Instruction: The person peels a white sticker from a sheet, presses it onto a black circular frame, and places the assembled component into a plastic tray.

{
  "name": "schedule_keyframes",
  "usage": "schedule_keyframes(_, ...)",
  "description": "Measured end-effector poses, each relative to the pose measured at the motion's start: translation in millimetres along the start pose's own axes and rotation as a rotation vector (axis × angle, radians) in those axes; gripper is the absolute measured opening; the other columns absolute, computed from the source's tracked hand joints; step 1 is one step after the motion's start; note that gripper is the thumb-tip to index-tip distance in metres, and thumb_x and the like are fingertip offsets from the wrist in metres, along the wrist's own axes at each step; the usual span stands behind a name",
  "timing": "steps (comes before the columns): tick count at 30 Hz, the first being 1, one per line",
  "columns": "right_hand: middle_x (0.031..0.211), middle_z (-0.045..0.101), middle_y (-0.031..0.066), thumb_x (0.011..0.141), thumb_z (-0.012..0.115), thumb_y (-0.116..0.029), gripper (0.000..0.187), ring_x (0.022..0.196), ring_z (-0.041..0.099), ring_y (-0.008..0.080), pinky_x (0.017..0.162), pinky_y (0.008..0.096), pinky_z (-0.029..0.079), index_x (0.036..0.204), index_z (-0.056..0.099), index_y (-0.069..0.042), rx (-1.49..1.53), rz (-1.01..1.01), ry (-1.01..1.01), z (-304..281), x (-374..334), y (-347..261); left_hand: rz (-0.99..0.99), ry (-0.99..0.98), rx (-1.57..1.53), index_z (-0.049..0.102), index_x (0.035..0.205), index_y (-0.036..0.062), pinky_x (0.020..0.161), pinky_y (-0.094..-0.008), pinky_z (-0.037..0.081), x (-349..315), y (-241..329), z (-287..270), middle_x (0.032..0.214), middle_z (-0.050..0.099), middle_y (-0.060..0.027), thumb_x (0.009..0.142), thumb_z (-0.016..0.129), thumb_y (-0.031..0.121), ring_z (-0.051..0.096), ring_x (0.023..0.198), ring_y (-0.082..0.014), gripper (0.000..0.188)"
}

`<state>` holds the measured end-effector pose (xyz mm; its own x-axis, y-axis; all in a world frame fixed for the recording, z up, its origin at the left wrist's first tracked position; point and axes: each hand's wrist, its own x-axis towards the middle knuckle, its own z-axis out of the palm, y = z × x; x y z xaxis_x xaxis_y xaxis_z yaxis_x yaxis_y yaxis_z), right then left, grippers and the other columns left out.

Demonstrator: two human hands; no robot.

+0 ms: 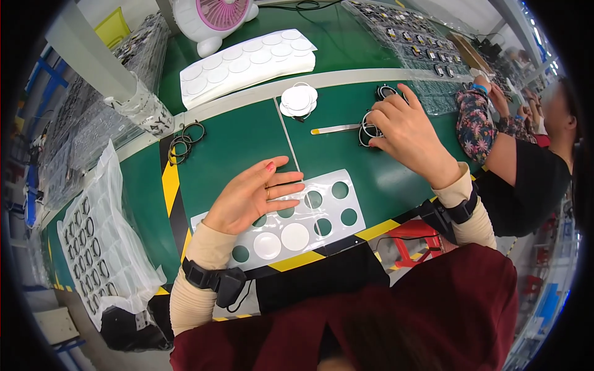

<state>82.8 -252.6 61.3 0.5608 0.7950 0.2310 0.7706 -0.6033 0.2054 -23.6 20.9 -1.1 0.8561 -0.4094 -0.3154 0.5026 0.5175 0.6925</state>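
Note:
My left hand (257,193), palm turned inward with fingers spread, hovers over a pale sheet (337,204) with rows of round cut-outs. Two white discs, one a white round sticker (295,236), still sit in that sheet; other openings show green table. On the right, my right hand (405,128) bends its thumb and fingers around a dark-and-silver ring (366,131); part of the ring is hidden by the fingers. Another dark ring (386,92) lies just beyond that hand. A flat strip with a yellow end (331,130) points toward the gripped ring.
A pile of white discs (299,100) lies at the back middle, near a stack of white sticker sheets (247,65) and a fan (216,18). Loose black rings (185,142) lie left. Filled trays (86,247) stand far left. A co-worker's sleeve (476,127) is at right.

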Motion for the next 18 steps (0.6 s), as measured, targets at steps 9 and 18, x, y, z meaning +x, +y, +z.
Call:
schedule_keyframes(9, 0.094, 0.053, 0.0063, 0.062, 0.073, -0.011, 0.035, 0.096, 0.051, 0.0255, 0.101, 0.0448, 0.030, 0.090, 0.052, -0.009, 0.133, -0.097, -0.124, 11, -1, 3, 0.008, 0.026, 0.013, 0.029, 0.129, -0.0032, 0.090, -0.0440, 0.047, 1, 1, 2, 0.118, 0.050, -0.0233, 0.097, 0.037, 0.025, 0.053, 0.108, -0.0318, 0.044)
schedule_keyframes(18, 0.113, 0.052, 0.0112, 0.067, 0.069, -0.005, 0.037, 0.110, 0.048, 0.0276, 0.099, 0.0400, 0.034, 0.099, 0.051, -0.004, 0.632, 0.161, 0.123, 1, -23, 25, 0.025, 0.052, 0.010, 0.031, 0.128, -0.0027, 0.090, -0.0436, 0.048, 0, 1, 3, 0.116, 0.050, -0.0230, 0.097, 0.037, 0.023, 0.054, 0.107, -0.0310, 0.041)
